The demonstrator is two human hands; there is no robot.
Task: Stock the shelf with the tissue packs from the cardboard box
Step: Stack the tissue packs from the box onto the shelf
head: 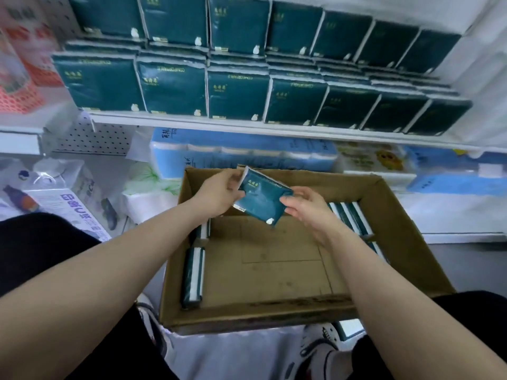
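Observation:
A dark green tissue pack [259,197] hangs tilted over the open cardboard box [406,223]. My left hand [219,194] grips its left edge and my right hand [307,205] pinches its right edge. Inside the box, one pack [193,277] lies along the left wall and several more [352,218] stand along the right wall, partly hidden by my right arm. The white shelf [192,120] above the box holds rows of the same green packs [236,91], stacked two levels high.
Blue-wrapped paper rolls [241,153] lie under the shelf behind the box. White plastic-wrapped goods [71,204] sit on the floor at the left, and an orange-red package [24,69] stands at the upper left. My dark-trousered knees and shoes frame the box's near side.

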